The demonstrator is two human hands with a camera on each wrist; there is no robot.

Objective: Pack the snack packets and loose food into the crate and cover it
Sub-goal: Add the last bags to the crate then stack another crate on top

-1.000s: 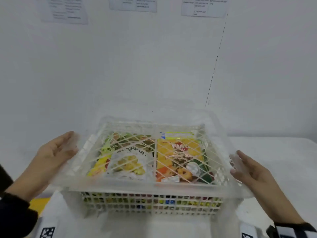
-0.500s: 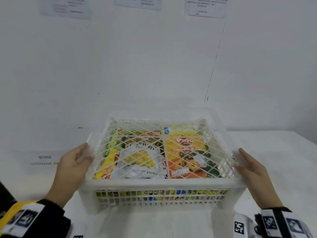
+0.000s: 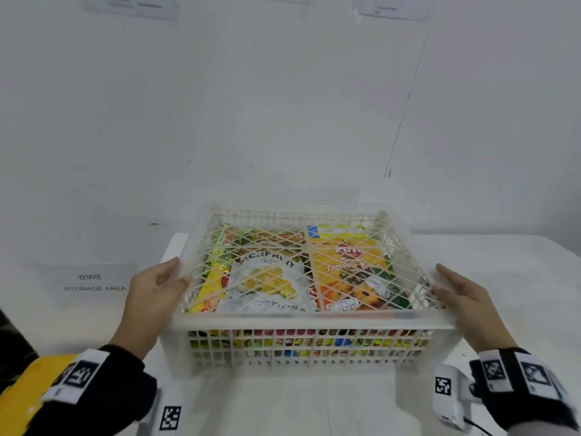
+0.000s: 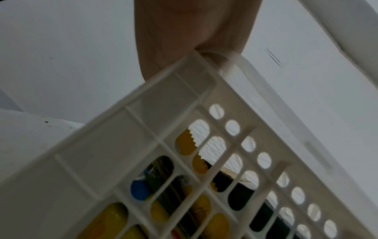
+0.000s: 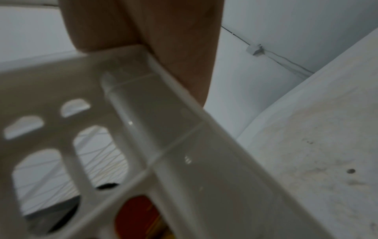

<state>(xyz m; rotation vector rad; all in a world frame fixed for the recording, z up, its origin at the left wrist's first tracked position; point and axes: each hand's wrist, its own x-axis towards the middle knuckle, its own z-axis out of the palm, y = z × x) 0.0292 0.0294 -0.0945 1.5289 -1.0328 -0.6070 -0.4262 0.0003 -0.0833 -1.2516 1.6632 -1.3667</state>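
A white slotted crate (image 3: 298, 344) stands on the table, filled with snack packets. A jackfruit chips packet (image 3: 267, 278) and an orange biscuit packet (image 3: 349, 272) lie on top. A white lattice lid (image 3: 298, 317) sits over the crate's opening. My left hand (image 3: 157, 287) holds the lid's left edge, thumb on top. My right hand (image 3: 452, 291) holds the lid's right edge the same way. The left wrist view shows my left hand (image 4: 184, 32) at the rim of the crate (image 4: 122, 145). The right wrist view shows my right hand (image 5: 163, 32) against the crate's rim (image 5: 184, 129).
A paper label reading STORAGE AREA (image 3: 94, 283) lies on the table left of the crate. A white wall (image 3: 283, 105) rises close behind the crate. The white table (image 3: 503, 262) extends to the right.
The lid has come down from a raised, tilted position onto the crate. Both hands came down with it and stay on its side edges.
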